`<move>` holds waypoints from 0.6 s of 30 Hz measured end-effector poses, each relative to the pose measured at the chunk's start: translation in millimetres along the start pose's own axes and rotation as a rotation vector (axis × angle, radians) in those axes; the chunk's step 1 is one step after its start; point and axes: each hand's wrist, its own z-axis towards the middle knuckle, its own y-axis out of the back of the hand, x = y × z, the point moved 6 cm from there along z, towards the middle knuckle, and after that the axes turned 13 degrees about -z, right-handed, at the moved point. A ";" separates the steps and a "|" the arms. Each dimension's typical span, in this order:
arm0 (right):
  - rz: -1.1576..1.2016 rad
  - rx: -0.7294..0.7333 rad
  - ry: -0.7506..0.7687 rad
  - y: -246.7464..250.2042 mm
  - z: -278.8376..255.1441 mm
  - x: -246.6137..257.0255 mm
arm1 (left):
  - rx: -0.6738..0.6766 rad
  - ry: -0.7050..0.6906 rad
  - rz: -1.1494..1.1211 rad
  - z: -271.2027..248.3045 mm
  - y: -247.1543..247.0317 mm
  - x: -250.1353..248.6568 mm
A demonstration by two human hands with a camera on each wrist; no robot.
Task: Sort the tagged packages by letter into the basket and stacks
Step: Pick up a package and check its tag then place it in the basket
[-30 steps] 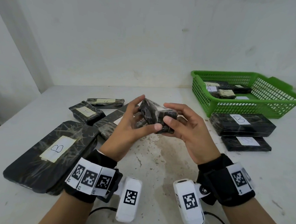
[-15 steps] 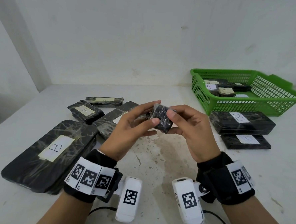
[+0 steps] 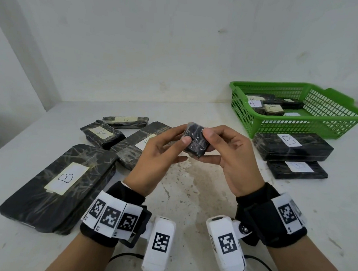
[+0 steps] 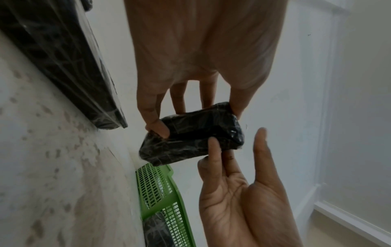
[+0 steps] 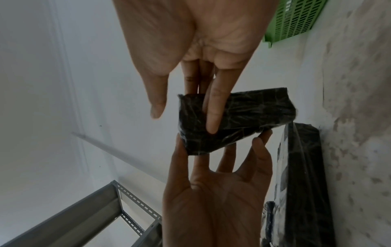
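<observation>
Small black package (image 3: 196, 141) between left hand (image 3: 158, 155) and right hand (image 3: 233, 157)

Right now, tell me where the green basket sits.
Head view: the basket sits at the table's far right by the wall, just behind the stack of B packages.

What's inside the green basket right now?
The green basket holds several small black wrapped packages with paper tags; one tag reads A. The mesh wall and overlapping packages hide the exact count and the other letters.
</observation>
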 end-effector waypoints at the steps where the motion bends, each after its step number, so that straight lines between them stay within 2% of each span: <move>1: 0.005 0.004 0.002 -0.1 0.2 0.9 | -0.005 0.001 -0.009 0.0 0.2 0.6; 6: 0.023 -0.010 0.028 -1.8 -0.8 0.3 | 0.018 -0.014 -0.051 -0.5 0.1 -3.8; 11: 0.006 0.009 0.024 -5.8 -2.5 -1.2 | -0.033 -0.036 -0.052 0.4 4.7 -7.1; 18: -0.055 0.029 0.045 -8.5 -3.2 -3.9 | -0.034 -0.025 -0.086 -0.2 3.0 -9.3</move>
